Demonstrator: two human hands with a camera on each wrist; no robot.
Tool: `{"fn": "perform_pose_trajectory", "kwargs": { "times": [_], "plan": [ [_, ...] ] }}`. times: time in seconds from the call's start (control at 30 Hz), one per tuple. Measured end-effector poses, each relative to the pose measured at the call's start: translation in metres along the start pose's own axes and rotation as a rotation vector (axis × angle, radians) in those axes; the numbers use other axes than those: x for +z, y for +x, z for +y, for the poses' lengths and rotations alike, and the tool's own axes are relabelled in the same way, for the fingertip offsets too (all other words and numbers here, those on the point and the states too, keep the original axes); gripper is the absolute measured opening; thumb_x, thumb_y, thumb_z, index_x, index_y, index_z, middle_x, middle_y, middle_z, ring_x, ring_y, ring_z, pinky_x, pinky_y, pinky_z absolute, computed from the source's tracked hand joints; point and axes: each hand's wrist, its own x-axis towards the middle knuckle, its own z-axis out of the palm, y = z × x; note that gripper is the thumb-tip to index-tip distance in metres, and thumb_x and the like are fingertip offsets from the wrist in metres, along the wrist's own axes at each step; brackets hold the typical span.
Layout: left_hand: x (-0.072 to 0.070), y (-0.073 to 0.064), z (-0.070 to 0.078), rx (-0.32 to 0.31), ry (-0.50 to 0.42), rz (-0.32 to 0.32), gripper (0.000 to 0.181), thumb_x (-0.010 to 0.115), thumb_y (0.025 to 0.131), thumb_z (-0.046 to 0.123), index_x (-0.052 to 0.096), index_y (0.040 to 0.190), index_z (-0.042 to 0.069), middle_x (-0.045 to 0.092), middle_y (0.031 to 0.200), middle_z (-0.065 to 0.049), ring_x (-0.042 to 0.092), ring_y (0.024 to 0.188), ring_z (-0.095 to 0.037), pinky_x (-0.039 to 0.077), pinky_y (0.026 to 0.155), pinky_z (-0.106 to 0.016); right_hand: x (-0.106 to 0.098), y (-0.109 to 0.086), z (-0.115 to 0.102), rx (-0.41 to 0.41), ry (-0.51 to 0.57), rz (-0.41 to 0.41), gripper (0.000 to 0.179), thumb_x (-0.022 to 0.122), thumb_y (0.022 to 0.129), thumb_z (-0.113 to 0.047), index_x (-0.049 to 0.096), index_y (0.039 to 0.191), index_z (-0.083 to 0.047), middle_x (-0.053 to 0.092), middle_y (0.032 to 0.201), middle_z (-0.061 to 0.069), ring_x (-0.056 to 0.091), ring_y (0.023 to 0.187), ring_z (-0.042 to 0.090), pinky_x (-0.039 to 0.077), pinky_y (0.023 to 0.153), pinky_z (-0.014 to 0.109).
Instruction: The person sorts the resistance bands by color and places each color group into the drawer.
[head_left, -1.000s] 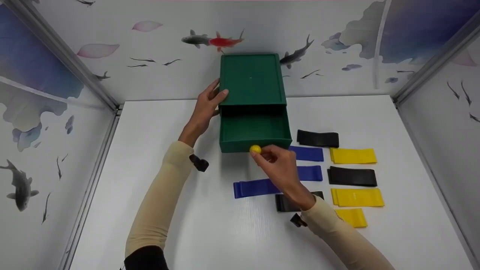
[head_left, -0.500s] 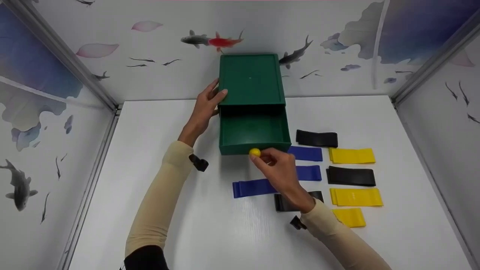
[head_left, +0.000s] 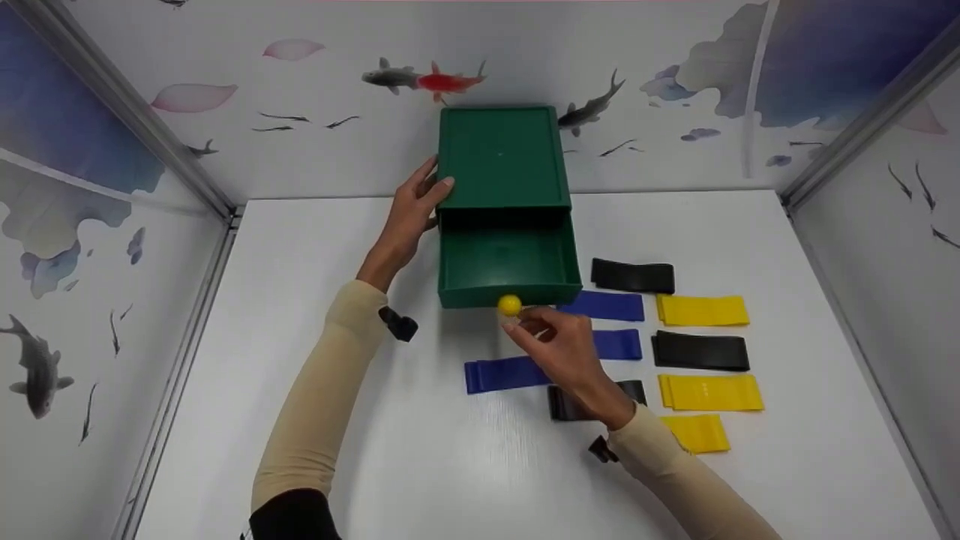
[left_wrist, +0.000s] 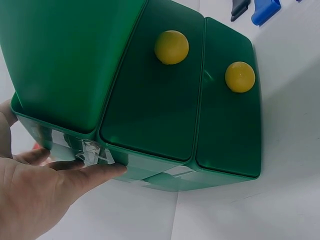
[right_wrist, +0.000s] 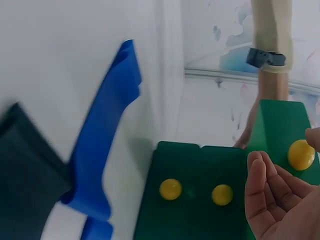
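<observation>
A green drawer cabinet [head_left: 501, 154] stands against the back wall, its top drawer [head_left: 461, 298] pulled out, with nothing seen inside. On the drawer's front is a round yellow knob [head_left: 509, 305]. My right hand [head_left: 562, 345] is just in front of it, thumb and fingertips slightly off the knob. The right wrist view shows the thumb and fingers spread to either side of this knob. My left hand [head_left: 409, 217] rests on the cabinet's left side, thumb at the top edge, straight fingers [left_wrist: 100, 175] along taped plastic. Two lower drawers with yellow knobs [left_wrist: 171, 47] are closed.
Right of the cabinet, folded flat bands lie on the white table [head_left: 450, 472]: blue [head_left: 510, 375], black [head_left: 634, 276] and yellow [head_left: 712, 392], several in all. My right forearm passes over some of them. White printed panels [head_left: 300, 150] enclose the table at back and sides.
The top drawer has slid slightly farther out toward me. My right hand, which pinched the yellow knob, has let go and backed off a little. The left hand stays put.
</observation>
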Motion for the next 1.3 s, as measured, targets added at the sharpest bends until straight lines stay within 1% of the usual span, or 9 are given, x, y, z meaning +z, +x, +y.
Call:
{"fn": "perform_pose_trajectory", "kwargs": {
  "times": [0.13, 0.23, 0.37, 0.5, 0.63, 0.73, 1.0, 1.17, 1.3],
  "plan": [
    [0.0, 0.001, -0.001, -0.008, -0.002, 0.005, 0.078, 0.064, 0.111, 0.047, 0.03, 0.176, 0.022, 0.036, 0.178, -0.007, 0.042, 0.16, -0.03, 0.038, 0.124, -0.067, -0.003, -0.007, 0.022, 0.029, -0.041, -0.056, 0.024, 0.085, 0.1, -0.028, 0.084, 0.107, -0.005, 0.081, 0.092, -0.004, 0.073, 0.081, 0.012, 0.063, 0.076, 0.032],
    [-0.001, 0.001, -0.001, -0.008, 0.002, 0.008, 0.077, 0.063, 0.111, 0.048, 0.031, 0.176, 0.023, 0.037, 0.178, -0.006, 0.042, 0.16, -0.03, 0.039, 0.123, -0.066, -0.007, -0.011, 0.038, 0.063, -0.061, -0.085, 0.022, 0.084, 0.101, -0.028, 0.085, 0.106, -0.008, 0.079, 0.089, -0.005, 0.071, 0.078, 0.012, 0.063, 0.074, 0.032],
    [0.0, 0.001, -0.001, -0.011, -0.004, 0.009, 0.076, 0.063, 0.112, 0.047, 0.031, 0.176, 0.023, 0.037, 0.178, -0.007, 0.042, 0.16, -0.03, 0.039, 0.123, -0.066, -0.012, -0.017, 0.055, 0.127, -0.092, -0.112, 0.021, 0.083, 0.101, -0.027, 0.084, 0.107, -0.007, 0.077, 0.088, -0.004, 0.069, 0.075, 0.015, 0.062, 0.071, 0.031],
    [0.0, 0.002, -0.001, -0.013, -0.007, 0.009, 0.075, 0.062, 0.112, 0.047, 0.031, 0.176, 0.023, 0.037, 0.177, -0.007, 0.041, 0.16, -0.03, 0.038, 0.123, -0.066, -0.018, -0.022, 0.067, 0.191, -0.14, -0.144, 0.023, 0.083, 0.101, -0.028, 0.083, 0.11, -0.007, 0.076, 0.089, -0.002, 0.067, 0.078, 0.017, 0.061, 0.073, 0.03],
    [0.0, 0.001, -0.001, 0.0, -0.011, 0.007, 0.076, 0.062, 0.112, 0.046, 0.03, 0.176, 0.023, 0.037, 0.178, -0.006, 0.041, 0.16, -0.029, 0.038, 0.124, -0.067, -0.021, -0.026, 0.073, 0.23, -0.192, -0.18, 0.023, 0.084, 0.101, -0.028, 0.082, 0.11, -0.008, 0.074, 0.089, -0.002, 0.064, 0.078, 0.018, 0.059, 0.072, 0.03],
    [0.0, 0.002, -0.003, 0.006, -0.015, 0.008, 0.076, 0.062, 0.112, 0.045, 0.029, 0.177, 0.022, 0.036, 0.178, -0.007, 0.04, 0.16, -0.027, 0.037, 0.124, -0.067, -0.023, -0.029, 0.074, 0.243, -0.224, -0.2, 0.02, 0.084, 0.1, -0.027, 0.082, 0.109, -0.009, 0.074, 0.09, -0.002, 0.064, 0.078, 0.018, 0.06, 0.071, 0.031],
    [0.003, 0.002, -0.002, -0.003, 0.001, 0.017, 0.076, 0.061, 0.113, 0.045, 0.029, 0.177, 0.02, 0.037, 0.178, -0.008, 0.041, 0.16, -0.029, 0.038, 0.123, -0.067, -0.028, -0.034, 0.077, 0.245, -0.299, -0.233, 0.023, 0.085, 0.099, -0.019, 0.08, 0.118, -0.006, 0.073, 0.096, 0.001, 0.064, 0.085, 0.019, 0.06, 0.079, 0.035],
    [0.001, 0.002, -0.002, -0.003, 0.002, 0.014, 0.076, 0.062, 0.112, 0.046, 0.03, 0.177, 0.021, 0.036, 0.178, -0.008, 0.041, 0.16, -0.03, 0.038, 0.123, -0.066, -0.03, -0.035, 0.078, 0.24, -0.308, -0.253, 0.024, 0.084, 0.099, -0.015, 0.079, 0.12, -0.005, 0.074, 0.098, 0.003, 0.063, 0.086, 0.021, 0.06, 0.082, 0.038],
    [0.0, 0.001, -0.002, 0.003, 0.005, 0.013, 0.076, 0.062, 0.112, 0.046, 0.03, 0.177, 0.021, 0.036, 0.178, -0.007, 0.041, 0.16, -0.03, 0.038, 0.123, -0.066, -0.029, -0.034, 0.077, 0.246, -0.311, -0.283, 0.02, 0.083, 0.1, -0.014, 0.08, 0.119, -0.006, 0.073, 0.097, 0.001, 0.063, 0.086, 0.02, 0.059, 0.081, 0.037]
  ]
}}
